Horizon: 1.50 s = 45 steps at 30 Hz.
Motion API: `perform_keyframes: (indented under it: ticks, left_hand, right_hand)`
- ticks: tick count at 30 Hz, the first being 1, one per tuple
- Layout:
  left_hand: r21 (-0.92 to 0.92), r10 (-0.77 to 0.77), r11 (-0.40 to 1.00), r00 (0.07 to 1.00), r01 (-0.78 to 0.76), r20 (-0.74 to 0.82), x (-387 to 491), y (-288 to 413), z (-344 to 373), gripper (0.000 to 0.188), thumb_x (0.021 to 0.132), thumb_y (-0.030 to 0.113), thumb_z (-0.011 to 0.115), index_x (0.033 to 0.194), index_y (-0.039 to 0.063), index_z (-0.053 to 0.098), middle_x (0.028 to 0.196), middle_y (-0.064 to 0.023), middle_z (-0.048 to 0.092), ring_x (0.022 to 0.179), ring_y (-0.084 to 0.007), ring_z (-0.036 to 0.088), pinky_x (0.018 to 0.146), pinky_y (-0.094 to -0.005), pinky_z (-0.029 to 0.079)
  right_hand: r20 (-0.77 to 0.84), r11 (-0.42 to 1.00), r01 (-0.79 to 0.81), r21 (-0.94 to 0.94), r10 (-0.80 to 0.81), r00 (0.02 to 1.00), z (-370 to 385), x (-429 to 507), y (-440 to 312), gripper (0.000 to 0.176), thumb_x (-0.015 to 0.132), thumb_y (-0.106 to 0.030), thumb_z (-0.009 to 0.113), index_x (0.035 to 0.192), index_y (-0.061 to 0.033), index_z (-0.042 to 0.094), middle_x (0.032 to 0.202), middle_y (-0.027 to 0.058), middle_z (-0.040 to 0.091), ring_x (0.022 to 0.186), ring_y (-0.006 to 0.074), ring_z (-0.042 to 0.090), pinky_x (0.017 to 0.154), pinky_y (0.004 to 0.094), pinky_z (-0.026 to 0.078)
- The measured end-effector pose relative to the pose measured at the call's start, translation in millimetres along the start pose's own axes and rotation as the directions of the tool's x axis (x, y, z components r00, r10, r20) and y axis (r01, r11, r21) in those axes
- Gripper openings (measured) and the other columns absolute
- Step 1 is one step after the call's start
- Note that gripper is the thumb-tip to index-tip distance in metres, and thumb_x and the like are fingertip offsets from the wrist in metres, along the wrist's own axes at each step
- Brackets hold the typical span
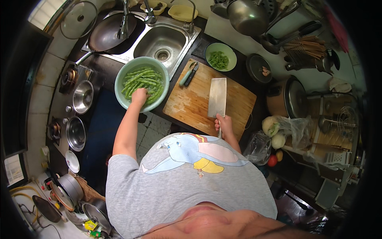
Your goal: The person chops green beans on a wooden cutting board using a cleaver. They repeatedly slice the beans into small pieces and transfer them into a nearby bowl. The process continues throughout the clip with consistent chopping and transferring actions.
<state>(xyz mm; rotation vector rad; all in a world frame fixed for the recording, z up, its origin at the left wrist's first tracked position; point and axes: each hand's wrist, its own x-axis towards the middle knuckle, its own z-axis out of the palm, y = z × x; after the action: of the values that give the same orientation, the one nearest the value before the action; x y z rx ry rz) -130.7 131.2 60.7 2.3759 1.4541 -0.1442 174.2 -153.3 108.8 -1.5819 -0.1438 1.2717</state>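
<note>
My left hand (140,96) reaches into a pale green basin (118,86), touching the long green beans (140,78) that lie there in water. Its fingertips point down among the beans, so I cannot tell whether they grip any. My right hand (224,125) is closed around the handle of a Chinese cleaver (218,97). The broad blade lies over the wooden cutting board (191,104), pointing away from me. Near the board's far left corner rest a peeler (185,77) with a green handle and a black-handled knife (191,76).
Behind the board stands a bowl (232,64) of cut green pieces, beside a dark plate (253,71) with garlic cloves. A steel sink (167,38) and a wok (104,33) are beyond the basin. A gas stove (64,98) is on the left, a rice cooker (277,98) on the right.
</note>
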Motion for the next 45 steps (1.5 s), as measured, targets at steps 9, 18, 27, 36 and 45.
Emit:
perform_keyframes:
  ticks: [9, 18, 27, 36, 45]
  left_hand:
    - [-0.006, 0.207, 0.971, 0.858, -0.238, -0.471, -4.6, 33.6, -35.9, 0.019, 0.084, 0.023, 0.057, 0.083, 0.005, 0.062, 0.08, -0.0151, 0.06, 0.079, -0.0346, 0.057, 0.07, -0.0433, 0.044]
    - [-0.22, 0.31, 0.879, 0.858, -0.423, -0.41, -2.5, 95.8, -49.9, 0.012, 0.083, 0.013, 0.058, 0.082, 0.002, 0.061, 0.082, -0.0147, 0.062, 0.077, -0.0329, 0.059, 0.067, -0.042, 0.046]
    - [-0.173, 0.858, 0.48, 0.501, -0.86, -0.11, -31.0, 216.4, 70.6, 0.035, 0.073, 0.003, 0.058, 0.108, 0.004, 0.06, 0.094, -0.0156, 0.058, 0.086, -0.0321, 0.056, 0.075, -0.037, 0.047]
    - [-0.066, 0.945, 0.283, 0.29, -0.957, -0.148, -33.5, 213.0, 114.6, 0.031, 0.076, 0.01, 0.051, 0.106, 0.007, 0.06, 0.1, -0.0096, 0.055, 0.095, -0.0272, 0.053, 0.083, -0.0352, 0.044]
    - [0.052, 0.98, 0.153, 0.145, -0.987, -0.134, -28.1, 212.3, 117.3, 0.027, 0.075, 0.013, 0.052, 0.099, 0.006, 0.062, 0.1, -0.0071, 0.055, 0.098, -0.0244, 0.052, 0.084, -0.0343, 0.044]
  right_hand:
    - [-0.069, 0.999, 0.022, 0.039, -0.019, 0.997, -20.2, -15.1, 11.0, 0.021, 0.087, -0.02, 0.055, 0.072, -0.0066, 0.048, 0.056, 0.0007, 0.048, 0.04, 0.007, 0.044, 0.033, 0.0236, 0.036]
    - [-0.258, 0.995, 0.029, -0.095, -0.053, 0.965, -54.3, -31.9, 33.9, 0.023, 0.085, -0.022, 0.057, 0.071, -0.0038, 0.049, 0.054, 0.0013, 0.048, 0.04, 0.0081, 0.044, 0.034, 0.0244, 0.036]
    - [-0.294, 0.969, 0.005, -0.247, -0.08, 0.952, -71.5, -47.8, 61.3, 0.03, 0.085, -0.023, 0.055, 0.064, -0.0037, 0.047, 0.051, 0.0016, 0.046, 0.037, 0.009, 0.043, 0.032, 0.0261, 0.036]
    - [-0.183, 0.649, 0.123, -0.75, -0.384, 0.905, -67.4, -50.4, 70.9, 0.034, 0.084, -0.026, 0.053, 0.078, 0.006, 0.06, 0.077, 0.0255, 0.06, 0.078, 0.0428, 0.058, 0.069, 0.0457, 0.046]
    - [-0.035, 0.431, 0.171, -0.886, -0.431, 0.902, -53.8, -59.0, 63.8, 0.028, 0.086, -0.024, 0.051, 0.078, 0.0007, 0.062, 0.075, 0.0218, 0.061, 0.071, 0.0398, 0.059, 0.062, 0.0461, 0.047]
